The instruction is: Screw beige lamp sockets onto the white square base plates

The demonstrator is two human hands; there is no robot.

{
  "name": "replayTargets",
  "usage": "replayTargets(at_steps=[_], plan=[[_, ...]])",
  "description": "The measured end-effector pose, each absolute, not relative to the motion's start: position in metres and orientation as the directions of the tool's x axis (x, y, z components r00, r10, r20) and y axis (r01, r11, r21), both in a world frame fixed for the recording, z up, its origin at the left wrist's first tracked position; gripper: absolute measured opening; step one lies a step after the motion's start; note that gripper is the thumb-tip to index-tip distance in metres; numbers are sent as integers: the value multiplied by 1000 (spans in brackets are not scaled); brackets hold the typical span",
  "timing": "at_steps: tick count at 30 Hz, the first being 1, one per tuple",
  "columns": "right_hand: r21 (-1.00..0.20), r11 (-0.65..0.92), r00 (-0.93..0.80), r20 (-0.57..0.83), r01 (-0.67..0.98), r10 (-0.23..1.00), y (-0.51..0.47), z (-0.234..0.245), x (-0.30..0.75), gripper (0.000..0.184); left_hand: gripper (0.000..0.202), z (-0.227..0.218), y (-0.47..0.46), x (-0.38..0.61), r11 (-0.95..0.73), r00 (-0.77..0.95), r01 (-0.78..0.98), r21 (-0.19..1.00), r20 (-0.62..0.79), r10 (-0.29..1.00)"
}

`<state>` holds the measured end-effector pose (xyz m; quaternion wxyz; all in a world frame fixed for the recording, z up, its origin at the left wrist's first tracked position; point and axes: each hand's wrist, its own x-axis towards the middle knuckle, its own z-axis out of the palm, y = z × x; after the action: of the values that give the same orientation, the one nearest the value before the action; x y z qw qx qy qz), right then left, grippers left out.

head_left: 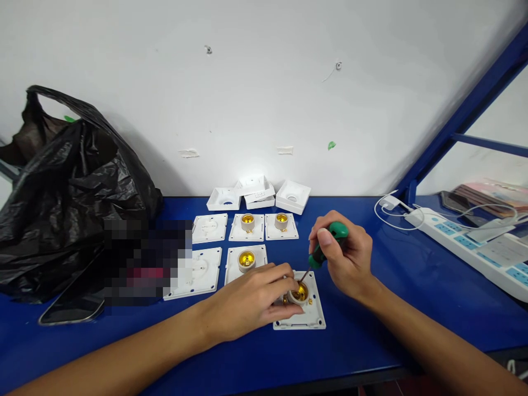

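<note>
In my right hand [348,258] is a screwdriver [338,231] with a green and black handle, its shaft slanting down to the left. The tip reaches into the brass inside of a lamp socket [303,295] on a square white base plate [315,318]. My left hand [262,297] grips that socket from the left, thumb at the front and fingers behind, partly covering it. Just behind my left hand lies another plate with a brass-lined socket [246,260]. Two more sockets, left [248,221] and right [281,220], sit on plates in the back row.
Bare white plates [209,227] lie left of the sockets. Several white covers [292,196] are piled against the wall. A black plastic bag [78,181] and a phone [74,300] are on the left. A power strip [474,242] with white cables lies right on the blue table [396,324].
</note>
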<state>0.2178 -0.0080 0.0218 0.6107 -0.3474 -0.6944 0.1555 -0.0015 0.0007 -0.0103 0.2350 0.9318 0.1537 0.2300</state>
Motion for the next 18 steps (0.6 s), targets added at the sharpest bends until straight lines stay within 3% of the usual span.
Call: replayTargets(at_steps=[18], plan=[[-681,688,38,717,250,696,-8,22,217,28,27,-9,0,-2,-865,838,233,444,360,410]])
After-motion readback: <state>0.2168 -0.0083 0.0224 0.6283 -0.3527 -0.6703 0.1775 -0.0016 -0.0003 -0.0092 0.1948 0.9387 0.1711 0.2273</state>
